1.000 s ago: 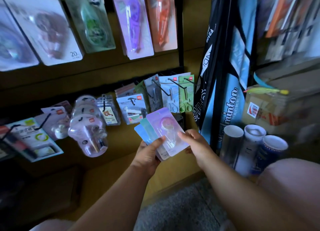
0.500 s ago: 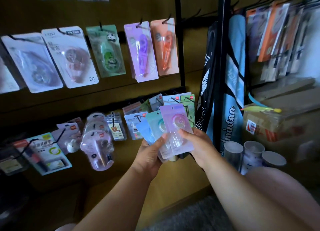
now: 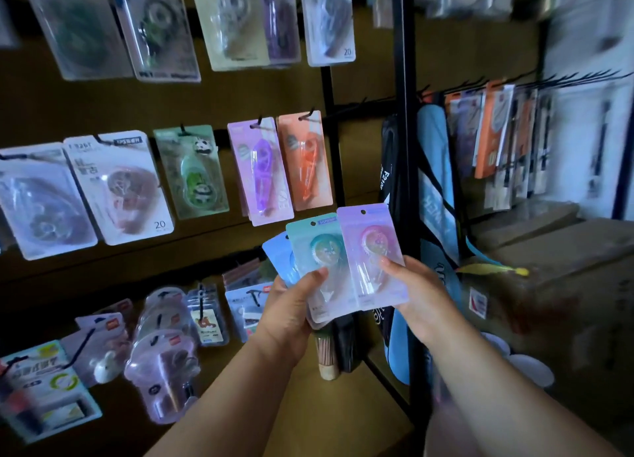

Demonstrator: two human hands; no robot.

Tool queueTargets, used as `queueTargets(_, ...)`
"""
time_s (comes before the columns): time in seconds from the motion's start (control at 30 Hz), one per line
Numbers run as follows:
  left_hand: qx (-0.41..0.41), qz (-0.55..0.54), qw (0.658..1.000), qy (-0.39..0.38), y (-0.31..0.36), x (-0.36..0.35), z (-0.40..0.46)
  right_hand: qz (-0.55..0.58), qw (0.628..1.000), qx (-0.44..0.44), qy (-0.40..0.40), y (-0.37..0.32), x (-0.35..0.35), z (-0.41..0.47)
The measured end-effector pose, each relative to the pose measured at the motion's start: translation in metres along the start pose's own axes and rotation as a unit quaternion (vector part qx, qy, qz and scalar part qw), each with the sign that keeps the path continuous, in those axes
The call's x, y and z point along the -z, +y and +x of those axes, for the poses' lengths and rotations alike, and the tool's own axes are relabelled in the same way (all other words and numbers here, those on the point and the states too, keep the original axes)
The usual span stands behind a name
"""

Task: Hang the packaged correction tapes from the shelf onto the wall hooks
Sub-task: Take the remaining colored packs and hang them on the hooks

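My left hand (image 3: 291,305) grips a fanned stack of packaged correction tapes: a teal pack (image 3: 317,247) in front and a blue pack (image 3: 279,254) behind it. My right hand (image 3: 417,292) pinches the lilac pack with a pink tape (image 3: 372,251) at the right of the fan, thumb on its blister. All three packs stand upright in front of the wall. Just above them, a purple pack (image 3: 260,168) and an orange pack (image 3: 305,161) hang on black wall hooks (image 3: 310,113).
More packs hang in rows left and above, such as a panda pack (image 3: 195,172). A black upright post (image 3: 404,113) stands right of the hooks, with a blue racket bag (image 3: 435,189) beside it. Cardboard boxes (image 3: 566,251) and white cups (image 3: 530,371) fill the right.
Both hands have lifted the fanned packs up, from the low row of hooks to just below the purple and orange packs. My view has tilted upward along the wall.
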State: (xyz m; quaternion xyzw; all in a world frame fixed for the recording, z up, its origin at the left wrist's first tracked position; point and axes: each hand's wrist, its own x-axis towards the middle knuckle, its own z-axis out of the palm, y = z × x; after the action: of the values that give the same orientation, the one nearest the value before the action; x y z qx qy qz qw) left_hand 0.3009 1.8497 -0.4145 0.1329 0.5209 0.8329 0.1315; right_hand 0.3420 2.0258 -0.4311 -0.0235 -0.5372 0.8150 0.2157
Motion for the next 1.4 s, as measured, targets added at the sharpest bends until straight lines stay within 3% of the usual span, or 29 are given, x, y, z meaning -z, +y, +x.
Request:
queueTargets(0.27,-0.041,-0.005,0.999,-0.029,0.042,-0.034,0.020,-0.012,0.997,0.079,0.013,-0.062,-0.012,0.051)
queueTargets(0.6,-0.027,-0.012,1.000,-0.006,0.056,-0.032,0.034,-0.049,0.989,0.141,0.021,-0.126,-0.034,0.097)
queueTargets(1.17,-0.016,-0.014,1.000,0.005,0.052,-0.031,0.042,-0.011,0.996,0.078,0.038,-0.123,-0.048,0.139)
queueTargets(1.4,-0.012,-0.013,1.000,0.006,0.049,-0.029,0.044,-0.067,0.992,-0.006,0.106,-0.115,-0.064,0.155)
